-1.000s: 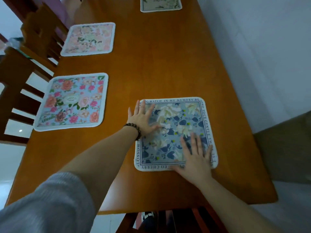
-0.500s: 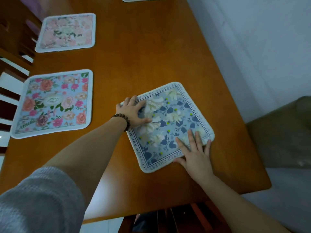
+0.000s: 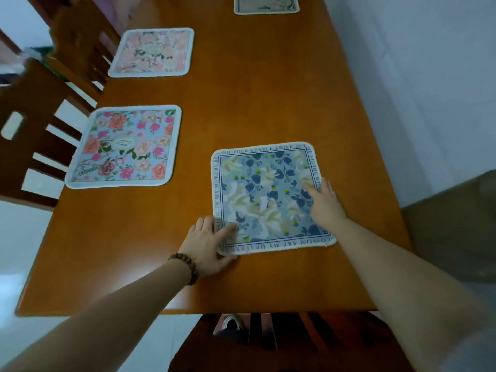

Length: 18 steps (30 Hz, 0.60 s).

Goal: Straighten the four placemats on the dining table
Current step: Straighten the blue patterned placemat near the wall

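A blue floral placemat with lettering round its border (image 3: 268, 200) lies near the front of the wooden dining table (image 3: 255, 98), its edges roughly in line with the table's. My left hand (image 3: 206, 245) rests flat at its near left corner, thumb on the mat. My right hand (image 3: 323, 202) lies flat on its right side, fingers spread. A bright pink-flowered placemat (image 3: 126, 147) sits at the left edge. Farther back lie a pale pink placemat (image 3: 153, 52) and a beige one (image 3: 265, 4), cut off by the frame's top.
Dark wooden chairs (image 3: 35, 124) stand along the table's left side. Another chair (image 3: 268, 342) is tucked under the near edge. A white wall runs along the right, with a brown upholstered seat (image 3: 456, 224) beside the table's near right corner.
The blue placemat was turned from a skewed angle to square with the table. My left hand slid to its near left corner; my right hand moved up its right edge.
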Motion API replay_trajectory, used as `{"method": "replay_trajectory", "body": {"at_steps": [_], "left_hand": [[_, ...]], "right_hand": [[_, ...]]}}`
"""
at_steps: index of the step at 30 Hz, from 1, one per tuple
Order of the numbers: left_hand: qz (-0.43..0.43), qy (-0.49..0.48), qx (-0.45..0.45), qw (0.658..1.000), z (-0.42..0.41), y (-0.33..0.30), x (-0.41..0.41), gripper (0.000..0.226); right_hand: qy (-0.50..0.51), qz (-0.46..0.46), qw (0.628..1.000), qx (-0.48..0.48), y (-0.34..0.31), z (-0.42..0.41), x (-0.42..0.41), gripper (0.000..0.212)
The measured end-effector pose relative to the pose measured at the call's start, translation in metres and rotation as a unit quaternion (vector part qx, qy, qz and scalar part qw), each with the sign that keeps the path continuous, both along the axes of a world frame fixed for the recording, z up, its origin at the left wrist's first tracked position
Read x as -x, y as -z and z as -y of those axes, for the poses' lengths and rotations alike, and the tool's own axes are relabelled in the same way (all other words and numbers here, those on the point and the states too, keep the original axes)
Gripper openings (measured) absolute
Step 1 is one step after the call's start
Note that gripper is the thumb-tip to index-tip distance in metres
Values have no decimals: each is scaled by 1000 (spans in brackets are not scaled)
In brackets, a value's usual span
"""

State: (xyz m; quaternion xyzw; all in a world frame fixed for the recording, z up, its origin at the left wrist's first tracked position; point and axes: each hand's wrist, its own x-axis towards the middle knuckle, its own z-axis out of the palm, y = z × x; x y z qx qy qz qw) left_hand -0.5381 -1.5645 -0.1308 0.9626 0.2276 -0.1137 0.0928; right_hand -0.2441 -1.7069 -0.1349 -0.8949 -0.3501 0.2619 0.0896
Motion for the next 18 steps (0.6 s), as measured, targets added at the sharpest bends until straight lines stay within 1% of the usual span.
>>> {"method": "replay_trajectory", "body": {"at_steps": [2, 4, 6, 8, 9, 13, 16, 18], "left_hand": [[20, 42, -6, 999, 16, 0, 13, 74], [37, 78, -18, 996, 23, -2, 19, 69], [67, 85, -38, 993, 22, -4, 15, 68], [78, 63, -52, 994, 11, -8, 0, 73], [64, 48, -52, 995, 2, -10, -10, 77], [-10, -5, -38, 999, -46, -3, -61, 89], [-29, -48, -35, 998, -75, 4, -96, 96], [-34, -79, -11, 996, -88, 7, -112, 102]], "right_hand": [[-31, -3, 999, 18, -2, -7, -9, 89], [-51, 17, 998, 42, -4, -9, -14, 87], [-35, 63, 997, 38, -4, -4, -8, 76], [-8, 111, 994, 23, -2, 8, 14, 68], [-1, 127, 992, 23, -1, 14, 28, 68], [18, 124, 991, 41, 3, 37, 86, 85], [18, 114, 992, 52, 12, 45, 120, 98], [14, 100, 994, 45, 19, 46, 136, 98]]}}
